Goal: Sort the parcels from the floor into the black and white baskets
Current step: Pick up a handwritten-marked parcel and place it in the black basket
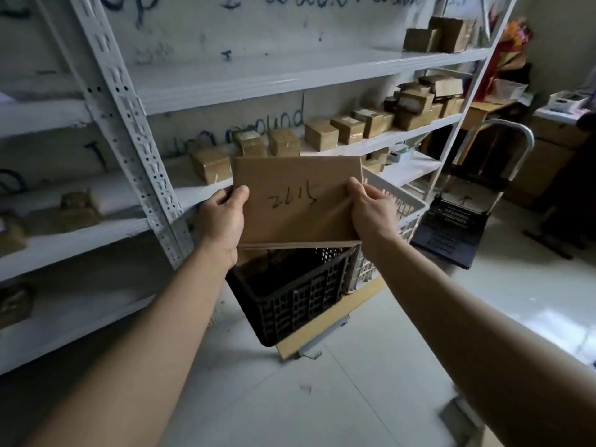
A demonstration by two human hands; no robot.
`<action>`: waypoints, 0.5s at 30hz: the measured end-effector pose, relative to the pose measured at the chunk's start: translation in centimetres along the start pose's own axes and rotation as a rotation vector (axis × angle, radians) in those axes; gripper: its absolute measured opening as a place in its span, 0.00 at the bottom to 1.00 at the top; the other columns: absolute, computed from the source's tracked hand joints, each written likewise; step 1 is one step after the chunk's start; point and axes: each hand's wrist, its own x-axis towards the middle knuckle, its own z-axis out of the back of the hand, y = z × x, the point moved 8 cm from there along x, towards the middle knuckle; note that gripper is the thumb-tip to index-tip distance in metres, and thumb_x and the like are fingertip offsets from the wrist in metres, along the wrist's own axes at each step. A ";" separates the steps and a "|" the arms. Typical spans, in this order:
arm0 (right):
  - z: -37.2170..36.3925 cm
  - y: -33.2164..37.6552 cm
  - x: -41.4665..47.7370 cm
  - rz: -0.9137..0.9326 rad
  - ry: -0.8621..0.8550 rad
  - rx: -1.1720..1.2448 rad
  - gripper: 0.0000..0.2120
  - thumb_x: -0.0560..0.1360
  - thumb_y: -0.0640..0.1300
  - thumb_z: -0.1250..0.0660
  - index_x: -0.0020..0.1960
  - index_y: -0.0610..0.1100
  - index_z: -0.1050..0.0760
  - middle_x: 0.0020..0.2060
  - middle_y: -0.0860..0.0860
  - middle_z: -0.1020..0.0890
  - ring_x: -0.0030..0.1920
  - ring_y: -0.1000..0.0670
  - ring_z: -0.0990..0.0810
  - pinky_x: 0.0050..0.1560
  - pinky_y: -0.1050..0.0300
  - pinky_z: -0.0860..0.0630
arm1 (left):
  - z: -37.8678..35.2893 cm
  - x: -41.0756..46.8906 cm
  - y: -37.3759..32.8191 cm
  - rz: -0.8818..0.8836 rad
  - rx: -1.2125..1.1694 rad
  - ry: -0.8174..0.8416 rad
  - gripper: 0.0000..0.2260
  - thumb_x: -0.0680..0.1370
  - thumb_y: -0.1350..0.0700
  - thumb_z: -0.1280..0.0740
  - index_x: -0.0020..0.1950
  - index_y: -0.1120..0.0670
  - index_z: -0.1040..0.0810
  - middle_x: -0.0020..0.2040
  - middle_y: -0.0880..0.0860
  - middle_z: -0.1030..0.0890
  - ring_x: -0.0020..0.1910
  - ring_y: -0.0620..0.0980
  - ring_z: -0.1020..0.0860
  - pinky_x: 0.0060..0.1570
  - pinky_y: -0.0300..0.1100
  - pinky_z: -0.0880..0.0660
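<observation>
parcel held up over the black basket, in front of the rack

a pale tiled floor (322, 398), dim and scuffed, fills the lower part of the view. a white steel shelving rack (129, 108) runs from 9 o'clock across to 1 o'clock, against a wall scrawled with blue handwriting (267, 124). small taped cardboard boxes (321, 133) sit in rows on its shelves, thickest toward 2 o'clock.

at the centre a flat brown cardboard parcel (296, 198), with dark handwritten marks on its face, is held up in the air. the left hand (222, 217) grips its 9 o'clock edge, thumb on the face and fingers curled behind. the right hand (371, 208) grips the 3 o'clock edge the same way. the bare forearms reach in from 7 and 5 o'clock.

at 6 o'clock of the parcel stands the black basket (290, 295), a slotted plastic crate whose far rim the parcel hides. the white basket (403, 208) stands just beside it, at 3 o'clock of the parcel, partly covered by the right hand. both rest on a low wooden board (332, 314) on the floor.

further toward 3 o'clock a second black crate (451, 230) sits below a curved metal trolley handle (503, 130).
</observation>
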 end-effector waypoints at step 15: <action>-12.2 -12.9 17.3 -0.219 0.233 -0.279 0.13 0.77 0.52 0.36 0.47 0.44 0.19 0.41 0.47 0.18 0.45 0.47 0.21 0.49 0.51 0.23 | -0.7 13.2 13.2 0.328 0.153 -0.248 0.08 0.79 0.53 0.36 0.40 0.51 0.26 0.40 0.52 0.23 0.40 0.52 0.25 0.42 0.43 0.29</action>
